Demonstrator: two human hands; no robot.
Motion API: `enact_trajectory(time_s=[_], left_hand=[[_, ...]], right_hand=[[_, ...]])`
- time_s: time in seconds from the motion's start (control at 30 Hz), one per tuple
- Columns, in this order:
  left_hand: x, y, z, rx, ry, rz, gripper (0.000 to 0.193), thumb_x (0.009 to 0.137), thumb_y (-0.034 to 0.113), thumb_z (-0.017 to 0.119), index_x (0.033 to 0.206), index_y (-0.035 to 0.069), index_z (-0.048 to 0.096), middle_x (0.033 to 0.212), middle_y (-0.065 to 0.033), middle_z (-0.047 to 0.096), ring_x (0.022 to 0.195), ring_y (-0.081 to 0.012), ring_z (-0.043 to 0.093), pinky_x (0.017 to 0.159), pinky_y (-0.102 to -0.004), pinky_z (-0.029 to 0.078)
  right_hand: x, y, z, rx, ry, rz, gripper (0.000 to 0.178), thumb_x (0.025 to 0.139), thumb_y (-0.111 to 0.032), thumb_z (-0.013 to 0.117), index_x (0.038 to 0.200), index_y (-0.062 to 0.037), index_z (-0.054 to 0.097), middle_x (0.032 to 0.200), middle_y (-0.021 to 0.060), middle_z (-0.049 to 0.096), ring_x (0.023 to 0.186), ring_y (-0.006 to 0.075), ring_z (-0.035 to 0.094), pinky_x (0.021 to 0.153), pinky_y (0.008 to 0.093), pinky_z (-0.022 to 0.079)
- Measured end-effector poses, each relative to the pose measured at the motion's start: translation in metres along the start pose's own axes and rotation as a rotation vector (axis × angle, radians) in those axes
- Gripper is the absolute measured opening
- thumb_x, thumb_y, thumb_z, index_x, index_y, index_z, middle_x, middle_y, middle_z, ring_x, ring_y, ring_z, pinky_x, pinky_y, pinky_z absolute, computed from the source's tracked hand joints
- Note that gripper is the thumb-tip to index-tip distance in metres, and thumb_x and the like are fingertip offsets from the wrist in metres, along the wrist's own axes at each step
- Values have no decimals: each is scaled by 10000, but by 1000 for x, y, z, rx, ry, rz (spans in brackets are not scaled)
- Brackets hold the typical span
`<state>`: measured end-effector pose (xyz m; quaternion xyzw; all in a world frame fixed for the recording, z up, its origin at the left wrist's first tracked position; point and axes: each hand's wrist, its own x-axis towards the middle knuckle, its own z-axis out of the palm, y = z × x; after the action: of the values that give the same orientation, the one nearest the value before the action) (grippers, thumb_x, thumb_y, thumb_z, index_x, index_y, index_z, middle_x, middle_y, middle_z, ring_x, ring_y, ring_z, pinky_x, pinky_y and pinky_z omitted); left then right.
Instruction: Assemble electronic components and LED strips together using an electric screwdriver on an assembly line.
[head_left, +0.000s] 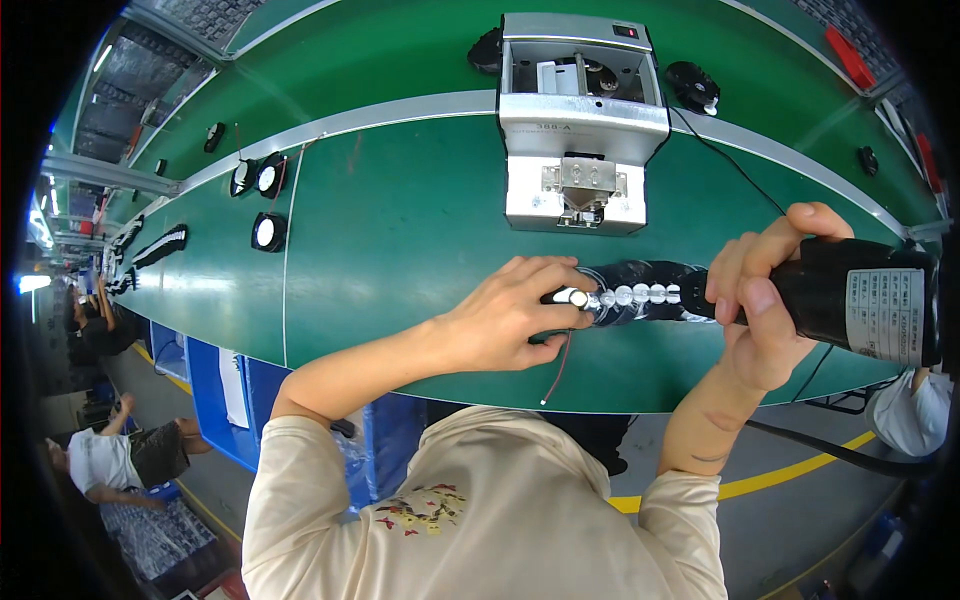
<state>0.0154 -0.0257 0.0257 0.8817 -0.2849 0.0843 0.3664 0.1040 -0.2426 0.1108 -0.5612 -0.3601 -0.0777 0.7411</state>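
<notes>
A black strip-like row of parts (640, 294) with round white faces lies on the green bench in front of me. My left hand (510, 315) grips its left end, fingers and thumb curled round a part with a small white face. From under that hand a thin red wire (556, 378) hangs toward the bench's near edge. Wrapped in my right hand (765, 295) is a black hand-held tool (812, 290) with a pale printed label. The tool's narrow end points left and meets the right end of the row; its exact contact there is hidden.
Behind the row stands a silver benchtop machine (575, 150). Several black parts with white round faces (268, 231) lie at the left. More black strips (160, 245) rest farther left. Blue bins (225, 395) sit below the bench, and a person (120, 450) is at lower left.
</notes>
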Motion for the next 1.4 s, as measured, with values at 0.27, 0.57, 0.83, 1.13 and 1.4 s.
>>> enact_trajectory(time_s=[0.27, 0.57, 0.83, 1.13, 1.4], left_hand=[[2, -12, 7, -45, 37, 30, 214, 699, 113, 797, 873, 115, 673, 1123, -68, 602, 1129, -308, 576, 880, -438, 468], [-14, -23, -6, -49, 59, 58, 163, 729, 133, 799, 835, 111, 676, 1107, -71, 607, 1118, -310, 598, 868, -437, 474], [-17, -29, 0, -53, 138, 89, 129, 730, 151, 796, 790, 120, 685, 1105, -55, 607, 1120, -295, 596, 878, -432, 466], [-23, -33, 4, -49, 170, 90, 114, 733, 152, 709, 846, 141, 726, 1099, -36, 611, 1126, -234, 557, 946, -402, 416], [-23, -34, 1, -97, 126, 73, 115, 751, 151, 733, 866, 148, 733, 1103, -53, 624, 1156, -294, 572, 939, -430, 438]], right_hand=[[36, 5, 43, 47, 68, 26, 562, 873, -80, 557, 1380, 20, 336, 698, 35, 451, 497, 122, 447, 517, 305, 432], [63, 38, 67, -108, 36, -8, 419, 830, -5, 567, 1234, 15, 460, 642, 57, 494, 460, 121, 445, 482, 306, 429], [67, 40, 81, -7, 31, 141, 375, 808, 2, 550, 1173, -25, 467, 660, 46, 486, 452, 118, 422, 474, 306, 415], [11, 19, 68, 161, -105, 128, 452, 838, -25, 559, 1267, -47, 417, 658, 32, 466, 460, 128, 440, 483, 310, 415], [-2, 37, 82, 68, -24, 139, 406, 821, -8, 590, 1192, -65, 435, 670, 51, 487, 423, 125, 426, 464, 311, 400]])
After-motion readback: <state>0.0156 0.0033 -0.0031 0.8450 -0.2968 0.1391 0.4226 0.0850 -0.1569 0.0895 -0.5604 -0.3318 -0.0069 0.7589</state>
